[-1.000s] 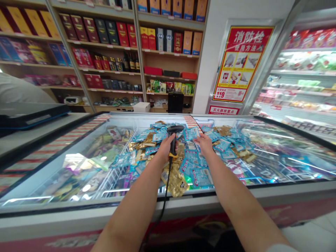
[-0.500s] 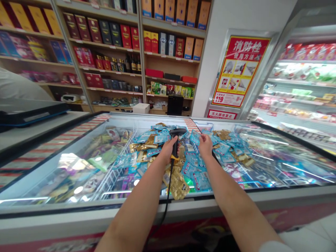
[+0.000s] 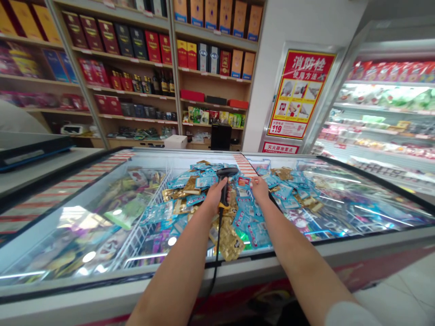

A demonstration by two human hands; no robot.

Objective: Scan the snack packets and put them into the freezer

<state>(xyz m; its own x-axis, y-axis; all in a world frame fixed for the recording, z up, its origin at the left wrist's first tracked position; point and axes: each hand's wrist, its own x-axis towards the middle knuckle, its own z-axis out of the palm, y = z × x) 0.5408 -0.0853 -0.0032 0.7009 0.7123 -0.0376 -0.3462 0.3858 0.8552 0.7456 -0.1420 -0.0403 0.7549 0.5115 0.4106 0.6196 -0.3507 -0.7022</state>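
My left hand [image 3: 215,194] is wrapped round the grip of a black barcode scanner [image 3: 225,177], whose head points away from me and whose cable [image 3: 216,253] hangs down toward me. My right hand [image 3: 260,187] pinches a small blue packet [image 3: 243,182] right in front of the scanner head. Both hands hover over a heap of blue and gold snack packets [image 3: 238,213] lying on the glass lid of a chest freezer [image 3: 84,217].
Frozen goods show under the freezer's glass. A counter with a dark flat device [image 3: 30,151] lies to the left. Wooden shelves of boxed bottles [image 3: 152,50] stand behind, a red notice [image 3: 299,95] hangs on the wall, and an open cooler [image 3: 390,113] stands at the right.
My right hand picked a blue packet off the heap and brought it left, up to the scanner head. The view shifted slightly; my left hand kept hold of the scanner.
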